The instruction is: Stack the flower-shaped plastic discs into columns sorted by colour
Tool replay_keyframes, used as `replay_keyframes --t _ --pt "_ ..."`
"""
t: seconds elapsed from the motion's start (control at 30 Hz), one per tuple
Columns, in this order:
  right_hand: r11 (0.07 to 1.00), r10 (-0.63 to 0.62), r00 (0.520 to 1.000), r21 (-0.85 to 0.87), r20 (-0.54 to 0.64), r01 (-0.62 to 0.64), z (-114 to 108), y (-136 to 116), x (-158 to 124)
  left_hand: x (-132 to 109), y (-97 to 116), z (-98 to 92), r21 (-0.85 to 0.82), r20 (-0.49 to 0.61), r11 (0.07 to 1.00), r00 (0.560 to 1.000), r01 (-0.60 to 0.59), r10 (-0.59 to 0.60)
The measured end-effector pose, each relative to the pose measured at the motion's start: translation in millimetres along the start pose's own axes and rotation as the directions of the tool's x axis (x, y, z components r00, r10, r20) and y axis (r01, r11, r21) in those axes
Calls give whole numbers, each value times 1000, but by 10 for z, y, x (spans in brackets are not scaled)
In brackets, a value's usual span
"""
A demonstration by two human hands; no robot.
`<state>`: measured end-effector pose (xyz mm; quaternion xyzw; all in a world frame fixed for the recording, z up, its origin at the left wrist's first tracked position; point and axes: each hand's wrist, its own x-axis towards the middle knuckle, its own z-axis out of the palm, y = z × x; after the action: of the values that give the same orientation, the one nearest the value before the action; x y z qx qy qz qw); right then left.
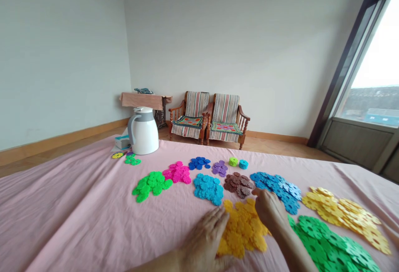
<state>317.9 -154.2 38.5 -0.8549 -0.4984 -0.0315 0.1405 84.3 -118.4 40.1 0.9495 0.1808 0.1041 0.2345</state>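
On a pink cloth (pixel 77 205) lie heaps of flat plastic snowflake discs sorted by colour. My left hand (pixel 207 236) rests with fingers stretched flat on the left edge of the orange-yellow pile (pixel 245 230). My right hand (pixel 269 207) lies on the same pile's far right corner, fingers curled down onto the discs, close to the brown pile (pixel 238 184) and the blue pile (pixel 280 186). Whether it grips a disc is hidden.
Other piles: light blue (pixel 208 188), green (pixel 151 184), pink (pixel 177 172), dark blue (pixel 198 163), purple (pixel 220 167), yellow (pixel 346 211), big green (pixel 330 243). A white jug (pixel 143 130) stands at the back left. Two wooden chairs (pixel 208 118) stand by the wall.
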Motion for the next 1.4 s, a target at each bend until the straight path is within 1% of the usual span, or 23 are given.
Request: replay_keyframes --t 0.17,0.23,0.3,0.4,0.47,0.53,0.63,0.7,0.77,0.8,0.83,0.87,0.93,0.97,1.03,1.1,1.13,1.2,1.23,1.3,1.4 --pt "999 -41 998 0 55 41 37 2 -7 -4 45 -45 30 20 1000 1000 -3 2" --pt "999 -52 996 7 70 52 33 -16 -4 -13 29 -38 27 25 1000 1000 -3 3" --pt "997 -70 996 19 64 69 29 -51 -5 -19 -15 -6 13 4 1000 1000 -25 25" --pt "988 -138 989 64 -44 141 53 -162 -25 -5 -107 72 0 -39 997 997 -71 71" --pt "967 -204 970 126 -133 220 99 -265 -56 13 -152 105 -6 -48 997 996 -78 77" --pt "936 -263 949 193 -175 295 165 -360 -95 18 -162 92 -23 -57 998 996 -66 65" --pt "897 -319 928 256 -194 361 264 -434 -138 -42 -127 -33 -39 -81 998 996 -49 46" --pt "882 -327 920 278 -216 379 312 -436 -147 -138 -116 -180 -22 -113 998 992 -54 52" --pt "873 -327 910 287 -256 395 342 -430 -147 -267 -175 -365 3 -160 999 986 -50 50" --pt "869 -327 904 287 -275 402 351 -438 -149 -337 -244 -467 16 -178 999 983 -37 39" --pt "866 -331 898 283 -290 411 356 -460 -156 -406 -344 -574 28 -202 1000 979 4 2" --pt "863 -341 891 276 -300 423 357 -502 -170 -474 -474 -683 41 -234 998 971 54 -43" --pt "851 -385 877 256 -287 458 345 -656 -229 -600 -804 -902 69 -308 980 938 186 -156" --pt "846 -412 872 244 -265 474 332 -768 -273 -659 -989 -1006 84 -326 961 919 262 -221" --pt "816 -492 850 240 -186 525 301 -1040 -382 -767 -1350 -1189 121 -326 919 889 376 -321" --pt "770 -575 807 243 -137 590 282 -1330 -495 -854 -1646 -1323 161 -327 890 874 426 -359" --pt "747 -602 787 255 -135 615 287 -1460 -543 -886 -1757 -1366 165 -328 886 871 434 -366" --pt "699 -638 755 298 -150 650 339 -1656 -609 -922 -1905 -1401 175 -319 881 872 440 -372" --pt "688 -633 755 325 -170 649 384 -1715 -626 -925 -1947 -1395 179 -309 881 875 438 -372" --pt "666 -605 765 386 -221 638 491 -1752 -634 -901 -1992 -1346 182 -287 884 883 431 -372" --pt "635 -611 761 438 -219 636 620 -1674 -606 -807 -2024 -1224 181 -258 897 899 404 -353"
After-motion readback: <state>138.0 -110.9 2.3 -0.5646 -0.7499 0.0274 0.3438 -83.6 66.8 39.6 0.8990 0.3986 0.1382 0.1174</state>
